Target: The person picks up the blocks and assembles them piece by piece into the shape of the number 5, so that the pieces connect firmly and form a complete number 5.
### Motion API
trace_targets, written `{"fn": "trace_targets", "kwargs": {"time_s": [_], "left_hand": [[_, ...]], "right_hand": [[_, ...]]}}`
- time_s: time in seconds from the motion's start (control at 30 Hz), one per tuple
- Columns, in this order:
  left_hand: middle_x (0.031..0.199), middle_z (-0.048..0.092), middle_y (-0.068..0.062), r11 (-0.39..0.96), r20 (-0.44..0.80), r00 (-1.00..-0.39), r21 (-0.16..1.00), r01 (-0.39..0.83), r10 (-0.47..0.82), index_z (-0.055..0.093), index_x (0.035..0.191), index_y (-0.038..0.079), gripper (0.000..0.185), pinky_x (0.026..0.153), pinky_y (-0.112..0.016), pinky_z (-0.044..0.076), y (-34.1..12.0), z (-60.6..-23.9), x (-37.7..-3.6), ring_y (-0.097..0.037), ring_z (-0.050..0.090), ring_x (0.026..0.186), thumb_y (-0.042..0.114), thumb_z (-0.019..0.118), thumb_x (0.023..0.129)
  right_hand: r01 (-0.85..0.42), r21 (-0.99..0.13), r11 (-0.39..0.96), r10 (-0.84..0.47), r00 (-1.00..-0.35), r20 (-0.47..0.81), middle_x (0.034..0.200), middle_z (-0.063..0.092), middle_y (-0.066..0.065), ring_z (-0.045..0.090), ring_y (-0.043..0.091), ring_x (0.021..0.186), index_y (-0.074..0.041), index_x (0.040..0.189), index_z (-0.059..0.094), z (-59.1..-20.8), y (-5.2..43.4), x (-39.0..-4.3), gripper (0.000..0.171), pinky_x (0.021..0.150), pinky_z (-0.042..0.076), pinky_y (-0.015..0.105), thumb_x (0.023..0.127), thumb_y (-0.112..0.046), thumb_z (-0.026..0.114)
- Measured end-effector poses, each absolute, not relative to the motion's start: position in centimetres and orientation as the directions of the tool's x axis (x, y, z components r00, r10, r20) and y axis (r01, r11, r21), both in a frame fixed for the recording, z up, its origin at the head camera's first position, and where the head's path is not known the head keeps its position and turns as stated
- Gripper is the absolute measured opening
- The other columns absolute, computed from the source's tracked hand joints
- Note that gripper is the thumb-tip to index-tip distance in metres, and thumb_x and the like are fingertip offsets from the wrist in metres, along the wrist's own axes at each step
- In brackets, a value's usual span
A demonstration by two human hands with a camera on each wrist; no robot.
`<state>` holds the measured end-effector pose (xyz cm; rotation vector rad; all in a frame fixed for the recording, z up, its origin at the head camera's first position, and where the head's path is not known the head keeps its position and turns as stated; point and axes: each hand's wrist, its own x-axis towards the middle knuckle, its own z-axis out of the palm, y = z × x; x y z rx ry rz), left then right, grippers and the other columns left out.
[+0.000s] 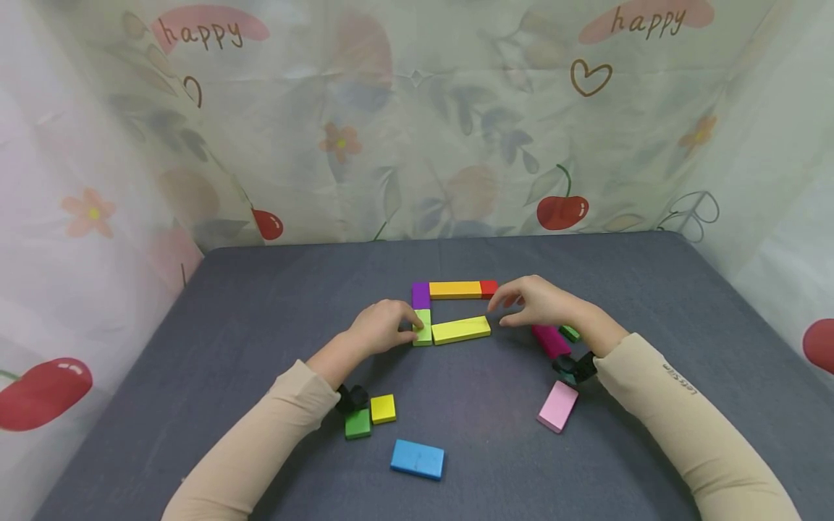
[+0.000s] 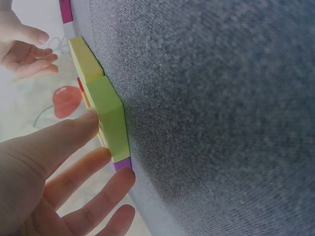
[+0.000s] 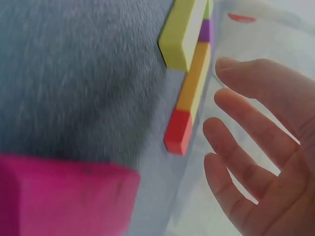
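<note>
You are working on a grey cloth table (image 1: 260, 304) with a printed curtain (image 1: 404, 130) hanging behind and at both sides of it. Taking the long yellow block (image 1: 460, 330) as the landmark: it is lying flat near the middle of the table, its long axis running left to right across your view.

Your left hand (image 1: 381, 327) is sitting just left of it, fingers nearly straight and relaxed, fingertips touching the light green block (image 1: 423, 327), which is butting against the landmark's left end. Your right hand (image 1: 537, 302) is hovering just off its right end, fingers spread loosely and gripping nothing; it is the nearer hand to that free end.

Beyond the landmark, a parallel row is lying apart from it: purple block (image 1: 420, 295), orange block (image 1: 455, 289), red block (image 1: 489, 289).

To its right, under your right wrist, are a magenta block (image 1: 551, 340) and a small green block (image 1: 570, 333). Nearer you are sitting a pink block (image 1: 557, 406), a blue block (image 1: 418, 459), a small yellow block (image 1: 383, 409) and a dark green block (image 1: 357, 424).
</note>
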<state>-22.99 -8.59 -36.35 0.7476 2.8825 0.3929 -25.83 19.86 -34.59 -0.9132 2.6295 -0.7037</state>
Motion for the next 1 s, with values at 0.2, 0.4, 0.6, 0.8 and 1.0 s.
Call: {"fn": "trace_targets", "kwargs": {"time_s": [0.2,0.4,0.6,0.8,1.0], "left_hand": [[0.112,0.069,0.000,0.844,-0.067,-0.869,0.284,0.455,0.491,0.073,0.105,0.016,0.022,0.098,-0.036,0.047,-8.6,-36.4,-23.0,-0.019,0.061,0.112,0.020,0.069,0.084],[0.111,0.069,0.000,0.840,-0.058,-0.867,0.285,0.461,0.495,0.073,0.105,0.016,0.021,0.097,-0.036,0.048,-8.7,-36.5,-23.0,-0.019,0.061,0.111,0.020,0.069,0.084],[0.111,0.069,-0.001,0.836,-0.048,-0.865,0.288,0.467,0.500,0.073,0.105,0.016,0.021,0.096,-0.035,0.048,-8.8,-36.6,-23.1,-0.019,0.061,0.111,0.019,0.069,0.084],[0.112,0.069,0.000,0.838,-0.046,-0.867,0.285,0.465,0.496,0.073,0.104,0.016,0.021,0.096,-0.035,0.048,-8.7,-36.8,-23.1,-0.018,0.061,0.110,0.019,0.069,0.084],[0.111,0.069,0.000,0.843,-0.054,-0.870,0.285,0.457,0.490,0.073,0.105,0.017,0.021,0.096,-0.035,0.048,-8.7,-36.9,-23.2,-0.018,0.061,0.110,0.020,0.069,0.084]], "right_hand": [[-0.464,-0.560,0.686,-0.610,-0.787,-0.095,0.110,0.067,0.011,0.062,0.030,0.104,-0.008,0.106,0.068,-34.6,21.9,-26.3,0.024,0.091,0.050,0.047,0.082,-0.013,0.070],[-0.411,-0.607,0.680,-0.590,-0.798,-0.121,0.112,0.066,0.013,0.061,0.032,0.106,-0.006,0.107,0.067,-34.6,24.1,-26.4,0.027,0.094,0.048,0.048,0.081,-0.015,0.071],[-0.380,-0.634,0.673,-0.579,-0.805,-0.133,0.112,0.066,0.015,0.062,0.032,0.105,-0.005,0.107,0.067,-34.5,26.4,-26.2,0.029,0.091,0.050,0.045,0.081,-0.018,0.072],[-0.371,-0.653,0.661,-0.577,-0.807,-0.127,0.110,0.066,0.017,0.063,0.032,0.103,-0.002,0.106,0.067,-34.8,28.6,-25.8,0.030,0.085,0.053,0.030,0.081,-0.018,0.072],[-0.353,-0.653,0.670,-0.577,-0.801,-0.160,0.113,0.065,0.017,0.063,0.031,0.103,-0.002,0.107,0.065,-35.2,30.3,-25.6,0.031,0.083,0.053,0.027,0.081,-0.019,0.072]]}}
